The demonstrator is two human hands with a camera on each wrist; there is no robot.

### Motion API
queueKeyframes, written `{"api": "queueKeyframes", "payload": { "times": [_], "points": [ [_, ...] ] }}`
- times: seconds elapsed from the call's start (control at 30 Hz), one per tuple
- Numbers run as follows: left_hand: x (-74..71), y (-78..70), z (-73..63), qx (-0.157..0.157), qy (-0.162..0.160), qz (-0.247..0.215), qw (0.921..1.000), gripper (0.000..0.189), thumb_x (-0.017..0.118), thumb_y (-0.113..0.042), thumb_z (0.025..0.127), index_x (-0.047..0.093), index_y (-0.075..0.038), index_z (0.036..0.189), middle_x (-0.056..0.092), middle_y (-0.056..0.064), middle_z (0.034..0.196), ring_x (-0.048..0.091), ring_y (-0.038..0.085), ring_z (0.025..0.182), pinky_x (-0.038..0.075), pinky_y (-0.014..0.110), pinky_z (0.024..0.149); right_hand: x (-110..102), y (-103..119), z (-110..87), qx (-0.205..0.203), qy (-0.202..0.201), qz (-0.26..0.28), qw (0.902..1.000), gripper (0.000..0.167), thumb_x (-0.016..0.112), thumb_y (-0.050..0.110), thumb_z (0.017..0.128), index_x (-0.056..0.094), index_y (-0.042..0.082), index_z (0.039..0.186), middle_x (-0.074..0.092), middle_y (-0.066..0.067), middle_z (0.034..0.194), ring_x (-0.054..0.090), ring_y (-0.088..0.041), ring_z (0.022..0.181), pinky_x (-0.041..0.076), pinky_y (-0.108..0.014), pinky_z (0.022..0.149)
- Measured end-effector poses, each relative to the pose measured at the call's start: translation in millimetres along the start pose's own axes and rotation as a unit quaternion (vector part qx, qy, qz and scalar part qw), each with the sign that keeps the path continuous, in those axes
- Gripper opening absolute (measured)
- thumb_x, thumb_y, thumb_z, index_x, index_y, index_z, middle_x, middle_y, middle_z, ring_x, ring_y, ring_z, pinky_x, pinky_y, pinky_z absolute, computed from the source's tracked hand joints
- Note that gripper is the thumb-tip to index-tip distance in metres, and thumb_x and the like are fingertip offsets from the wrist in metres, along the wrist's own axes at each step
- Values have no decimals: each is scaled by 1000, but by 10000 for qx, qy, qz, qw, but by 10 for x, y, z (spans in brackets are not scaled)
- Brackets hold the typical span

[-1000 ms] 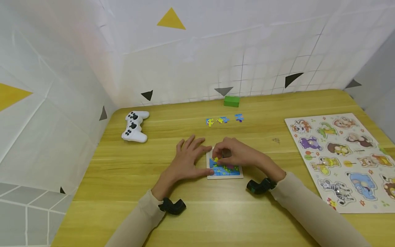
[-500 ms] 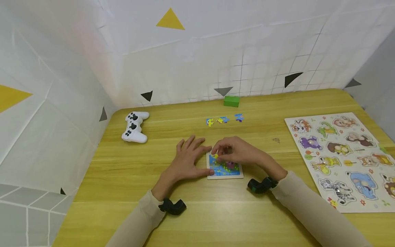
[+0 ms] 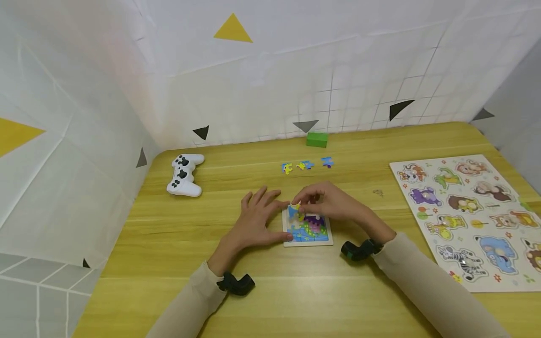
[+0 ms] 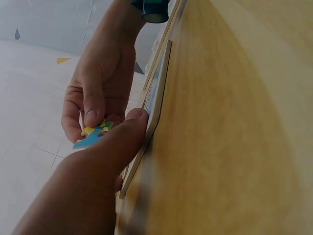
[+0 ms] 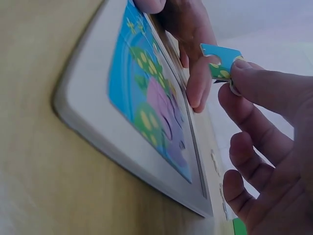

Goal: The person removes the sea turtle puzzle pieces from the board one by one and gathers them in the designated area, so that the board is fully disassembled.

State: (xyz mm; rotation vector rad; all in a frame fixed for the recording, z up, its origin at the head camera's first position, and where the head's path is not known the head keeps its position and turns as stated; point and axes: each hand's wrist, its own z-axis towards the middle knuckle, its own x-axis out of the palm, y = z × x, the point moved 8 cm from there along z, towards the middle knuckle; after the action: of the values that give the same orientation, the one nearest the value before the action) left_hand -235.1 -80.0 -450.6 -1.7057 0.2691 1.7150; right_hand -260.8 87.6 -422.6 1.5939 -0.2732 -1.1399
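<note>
A small jigsaw board with a pale frame and a blue, green and purple picture lies on the table. My left hand rests at its left side with fingers spread, the thumb on the lower left of the frame and the forefinger by the upper left corner. Above the board's upper part, my right hand pinches a jigsaw piece between thumb and forefinger. The piece is blue with green and yellow, and is tilted clear of the board in the right wrist view. In the left wrist view, my left thumb overlaps the board's edge.
Three loose jigsaw pieces lie in a row beyond the board, with a green block behind them. A white game controller sits at the far left. A large animal puzzle board covers the table's right side.
My right hand has moved slightly up and right, raising the piece off the board and uncovering more of the picture and a bare patch at its left. The left hand stays in place.
</note>
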Motion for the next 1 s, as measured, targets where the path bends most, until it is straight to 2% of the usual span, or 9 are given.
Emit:
{"api": "queueKeyframes", "payload": {
  "times": [0.17,0.37,0.5,0.8,1.0],
  "points": [
    [4,13,-7,-33,30,-4,10000,81,65,-78,78,53,-36,146,34,0,164,16,37,157,10,67,119,-82,-46,32,98,-223,-15,9997,16,74,20,95,77,21,110,76,4,102,60,-18,85,50,-28,74],
    [19,19,4,-32,50,-69,10000,80,65,-77,78,51,-37,147,34,0,164,15,38,158,9,67,119,-266,-157,106,110,-558,-109,9983,17,72,15,96,77,15,112,75,-4,89,56,-15,72,45,-24,64],
    [10,22,7,-28,29,-115,9999,80,66,-76,78,52,-37,146,34,0,164,15,38,158,9,67,119,-348,-218,215,87,-611,-252,9978,18,72,13,95,76,13,113,75,-6,87,58,-15,72,48,-23,67],
    [19,30,-9,-21,38,-103,9999,79,65,-76,79,52,-37,146,34,-1,164,15,37,158,9,67,119,-301,-315,524,269,-56,-658,9975,17,69,12,97,76,11,113,76,-3,92,68,-16,85,55,-35,83],
    [10,26,-10,14,-29,-89,10000,79,67,-76,79,52,-37,146,35,-1,163,15,37,158,9,66,119,-279,-313,623,516,112,-731,9959,24,68,14,97,73,8,120,76,-7,101,70,-20,96,56,-43,91]
  ]
}}
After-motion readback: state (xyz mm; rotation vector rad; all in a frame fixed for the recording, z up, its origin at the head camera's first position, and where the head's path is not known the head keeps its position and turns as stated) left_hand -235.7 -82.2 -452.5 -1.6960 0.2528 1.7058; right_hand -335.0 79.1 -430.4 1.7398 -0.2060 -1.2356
